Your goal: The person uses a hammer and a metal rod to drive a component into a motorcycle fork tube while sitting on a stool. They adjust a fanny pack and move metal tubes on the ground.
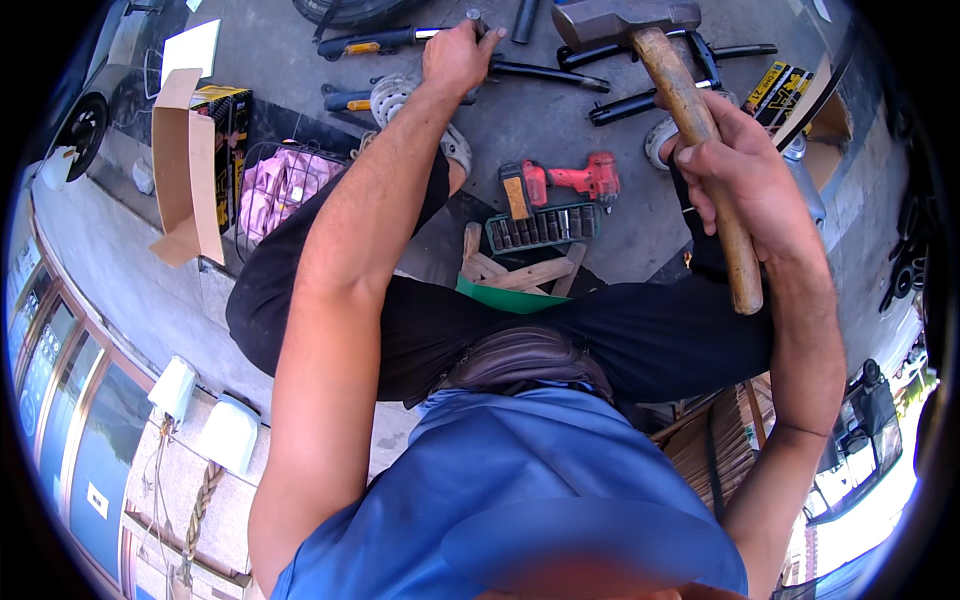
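Concrete floor (pixel 550 125) below; nearest, the right hand (pixel 745 170) wraps its grip round the hammer (pixel 684 90) mid-handle, presumably for control! Socket tray (pixel 545 228) and red power tool (pixel 588 180) sit handy; farthest, the left hand's (pixel 458 60) grip clasps a metal rod (pixel 474 17), apparently steadying it.

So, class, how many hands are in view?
2: the left hand is at top centre, among the tubes; the right hand is on the right, around the hammer. No other shows.
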Demonstrator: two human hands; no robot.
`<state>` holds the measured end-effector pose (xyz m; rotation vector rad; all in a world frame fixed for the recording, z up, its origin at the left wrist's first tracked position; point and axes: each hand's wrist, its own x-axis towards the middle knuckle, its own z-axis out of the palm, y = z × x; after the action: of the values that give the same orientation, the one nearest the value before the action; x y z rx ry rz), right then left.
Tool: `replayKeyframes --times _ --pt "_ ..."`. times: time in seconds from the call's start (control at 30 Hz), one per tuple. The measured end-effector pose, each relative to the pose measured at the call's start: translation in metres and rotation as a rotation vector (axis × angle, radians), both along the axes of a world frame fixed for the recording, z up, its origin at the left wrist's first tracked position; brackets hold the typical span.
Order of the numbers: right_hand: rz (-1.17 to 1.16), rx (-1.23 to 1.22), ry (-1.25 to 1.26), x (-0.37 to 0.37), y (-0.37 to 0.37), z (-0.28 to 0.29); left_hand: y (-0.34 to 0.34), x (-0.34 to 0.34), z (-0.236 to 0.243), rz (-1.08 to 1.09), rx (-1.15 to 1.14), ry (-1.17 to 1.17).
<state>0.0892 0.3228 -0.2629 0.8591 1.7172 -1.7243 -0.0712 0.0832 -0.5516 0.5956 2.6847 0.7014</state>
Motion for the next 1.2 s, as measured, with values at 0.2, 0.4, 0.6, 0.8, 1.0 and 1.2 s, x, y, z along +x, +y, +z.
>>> replayKeyframes --times 0.2,0.4,0.6,0.8,1.0,1.2 --pt "0.029 0.051 0.021 0.000 0.002 0.002 0.001 0.001 0.006 -0.088 -0.048 -0.024" --pt "0.087 0.115 0.052 -0.017 0.002 -0.001 0.029 0.032 0.023 -0.162 -0.134 0.069" --pt "0.047 0.176 0.014 -0.016 -0.003 -0.002 0.036 0.090 0.015 0.031 -0.059 0.060" --pt "-0.119 0.218 0.324 0.027 -0.017 -0.016 0.044 0.134 0.019 0.215 -0.009 -0.173" --pt "-0.216 0.210 0.382 0.028 -0.021 0.005 0.051 0.122 0.027 0.305 -0.011 -0.229" --pt "-0.300 0.344 0.333 0.053 -0.064 -0.022 0.063 0.103 0.033 0.378 -0.034 -0.287"
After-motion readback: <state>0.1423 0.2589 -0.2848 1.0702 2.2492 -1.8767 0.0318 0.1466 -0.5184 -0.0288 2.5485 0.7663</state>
